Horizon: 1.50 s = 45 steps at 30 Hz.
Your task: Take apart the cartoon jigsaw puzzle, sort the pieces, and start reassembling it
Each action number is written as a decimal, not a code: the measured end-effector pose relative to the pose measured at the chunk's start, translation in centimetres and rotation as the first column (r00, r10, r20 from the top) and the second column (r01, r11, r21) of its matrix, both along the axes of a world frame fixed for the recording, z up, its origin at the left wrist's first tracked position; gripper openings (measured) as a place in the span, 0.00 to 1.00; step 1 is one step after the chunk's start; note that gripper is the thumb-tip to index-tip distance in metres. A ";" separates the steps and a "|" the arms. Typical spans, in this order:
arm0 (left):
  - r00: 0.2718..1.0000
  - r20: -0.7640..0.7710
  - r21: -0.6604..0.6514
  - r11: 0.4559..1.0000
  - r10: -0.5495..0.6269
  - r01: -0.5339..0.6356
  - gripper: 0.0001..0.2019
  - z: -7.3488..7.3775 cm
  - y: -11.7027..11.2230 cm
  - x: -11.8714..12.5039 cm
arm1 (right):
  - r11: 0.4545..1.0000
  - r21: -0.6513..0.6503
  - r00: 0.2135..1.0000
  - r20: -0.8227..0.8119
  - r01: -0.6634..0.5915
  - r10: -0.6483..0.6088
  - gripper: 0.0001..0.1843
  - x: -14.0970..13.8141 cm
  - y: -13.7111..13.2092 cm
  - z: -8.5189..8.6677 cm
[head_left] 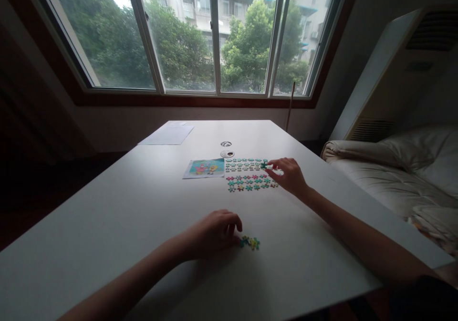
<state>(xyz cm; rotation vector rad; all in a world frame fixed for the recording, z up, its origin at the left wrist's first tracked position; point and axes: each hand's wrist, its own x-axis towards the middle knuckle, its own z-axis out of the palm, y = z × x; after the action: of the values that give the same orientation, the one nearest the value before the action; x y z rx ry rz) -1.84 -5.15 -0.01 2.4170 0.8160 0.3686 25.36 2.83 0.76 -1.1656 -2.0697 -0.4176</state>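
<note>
My right hand (287, 174) reaches over the right end of the laid-out rows and pinches a dark green puzzle piece (264, 165) between thumb and fingers. Under and beside it, several rows of small jigsaw pieces (248, 181) lie spaced apart on the white table (150, 225). My left hand (218, 230) rests nearer to me with curled fingers apart, its thumb side close to a small cluster of green and yellow puzzle pieces (255, 243). Left of the rows lies a colourful picture card (205, 168) with cartoon figures.
Behind the rows are two round cable-hole covers (226, 154) set in the table. A sheet of paper (168, 134) lies at the far left corner. To the right stand a padded sofa (390, 178) and a tall air conditioner (386, 68). A wide window (186, 49) is beyond the table.
</note>
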 end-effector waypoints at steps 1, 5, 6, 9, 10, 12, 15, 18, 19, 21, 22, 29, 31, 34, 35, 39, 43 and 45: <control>1.000 -0.013 0.011 1.000 -0.014 0.014 0.06 0.0 -0.1 0.1 | 1.000 0.001 1.000 0.006 0.007 -0.007 0.12 0.1 0.0 0.0; 0.998 -0.056 0.031 0.999 -0.040 0.042 0.07 0.1 -0.3 0.3 | 1.000 -0.005 1.000 0.026 -0.006 0.006 0.13 -0.1 -0.1 -0.2; 0.997 -0.067 0.033 0.999 -0.040 0.043 0.07 0.1 -0.3 0.3 | 1.000 -0.011 1.000 0.027 -0.003 0.003 0.13 -0.2 -0.1 -0.2; 0.994 -0.101 0.038 0.998 -0.036 0.040 0.08 0.5 -0.4 0.5 | 0.996 -0.074 0.998 0.053 0.042 -0.038 0.12 0.2 0.5 0.0; 0.993 -0.112 0.040 0.998 -0.034 0.038 0.08 0.6 -0.5 0.7 | 0.991 -0.118 0.996 0.071 0.062 -0.054 0.12 0.4 0.9 0.1; 0.990 -0.134 0.043 0.998 -0.033 0.039 0.07 0.8 -0.6 0.9 | 0.966 -0.237 0.991 0.103 0.105 -0.082 0.12 1.2 2.2 0.2; 0.988 -0.155 0.050 0.998 -0.021 0.030 0.07 0.8 -0.7 1.1 | 0.885 -0.434 0.985 0.094 0.170 -0.143 0.13 2.9 4.9 0.0; 0.988 -0.153 0.063 0.998 0.003 0.007 0.07 0.6 -0.5 0.9 | 0.823 -0.525 0.976 0.091 0.216 -0.197 0.14 4.5 7.9 -0.6; 0.989 -0.151 0.067 0.998 0.009 0.001 0.07 0.6 -0.4 0.7 | 0.814 -0.534 0.973 0.095 0.230 -0.212 0.14 5.0 8.7 -0.9; 0.989 -0.149 0.072 0.997 0.015 -0.004 0.07 0.5 -0.2 0.5 | 0.798 -0.545 0.965 0.102 0.257 -0.241 0.13 5.7 10.1 -1.5; 0.989 -0.148 0.074 0.997 0.017 -0.006 0.07 0.5 -0.2 0.5 | 0.789 -0.553 0.962 0.106 0.269 -0.253 0.13 6.0 10.6 -1.7; 0.987 -0.150 0.083 0.996 0.051 -0.038 0.07 0.8 -0.2 0.5 | 0.741 -0.600 0.950 0.124 0.303 -0.288 0.14 6.8 12.6 -3.2; 0.988 -0.147 0.075 0.996 0.050 -0.039 0.07 0.8 -0.3 0.5 | 0.734 -0.608 0.950 0.132 0.303 -0.282 0.15 6.8 13.0 -3.3; 0.987 -0.149 0.053 0.997 0.056 -0.049 0.06 0.8 -0.3 0.6 | 0.729 -0.617 0.954 0.144 0.295 -0.264 0.14 6.8 13.5 -3.3; 0.987 -0.150 0.047 0.997 0.065 -0.058 0.06 0.8 -0.3 0.6 | 0.730 -0.617 0.954 0.146 0.294 -0.261 0.14 6.7 13.5 -3.3; 0.982 -0.157 0.019 0.995 0.104 -0.103 0.06 0.8 -0.4 0.6 | 0.739 -0.603 0.952 0.142 0.301 -0.272 0.14 6.1 13.5 -3.5; 0.974 -0.175 -0.012 0.989 0.140 -0.145 0.05 1.0 -0.5 0.4 | 0.745 -0.592 0.949 0.135 0.307 -0.284 0.11 5.5 13.0 -3.6; 0.975 -0.172 -0.025 0.989 0.142 -0.149 0.04 1.1 -0.4 0.2 | 0.752 -0.582 0.949 0.133 0.308 -0.286 0.11 5.4 12.6 -3.3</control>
<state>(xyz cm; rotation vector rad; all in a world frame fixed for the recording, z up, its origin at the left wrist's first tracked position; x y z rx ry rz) -1.63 -5.58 1.09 2.3835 1.0692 0.2021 30.75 15.45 -2.56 -1.8909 -2.1108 0.1028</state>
